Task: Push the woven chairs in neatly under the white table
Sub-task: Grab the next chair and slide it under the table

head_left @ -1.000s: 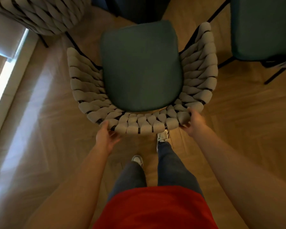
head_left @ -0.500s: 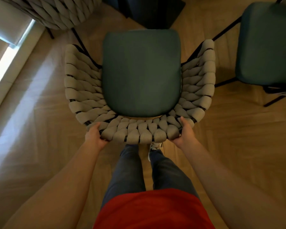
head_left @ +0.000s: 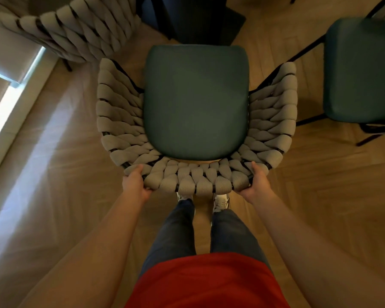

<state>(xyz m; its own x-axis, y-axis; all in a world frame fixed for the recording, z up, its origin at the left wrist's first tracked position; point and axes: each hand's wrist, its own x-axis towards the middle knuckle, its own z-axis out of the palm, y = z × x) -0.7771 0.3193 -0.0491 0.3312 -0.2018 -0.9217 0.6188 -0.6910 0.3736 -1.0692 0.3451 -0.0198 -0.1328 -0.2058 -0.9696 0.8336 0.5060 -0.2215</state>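
- Item, task object: grey woven-rope chair with dark green padded seat (head_left: 196,103) and black metal frame, standing on the pale herringbone wood floor (head_left: 53,174) directly in front of the person, backrest toward them.
- Left hand (head_left: 135,183): fingers curled round the left corner of the woven back rim, gripping it.
- Right hand (head_left: 255,184): mirrored grip on the right corner, thumb lying over the weave.
- White table: not identifiable in view; a dark base (head_left: 193,18) sits just beyond the seat's front edge.
- Neighbours: second woven chair back (head_left: 76,30) near at upper left; a further green-seated chair (head_left: 362,70) at right, apart.
- Handling advice: push evenly with both hands so the chair tracks straight; keep the arms clear of the left neighbour; slide low and slowly, as the thin legs may catch or scrape.
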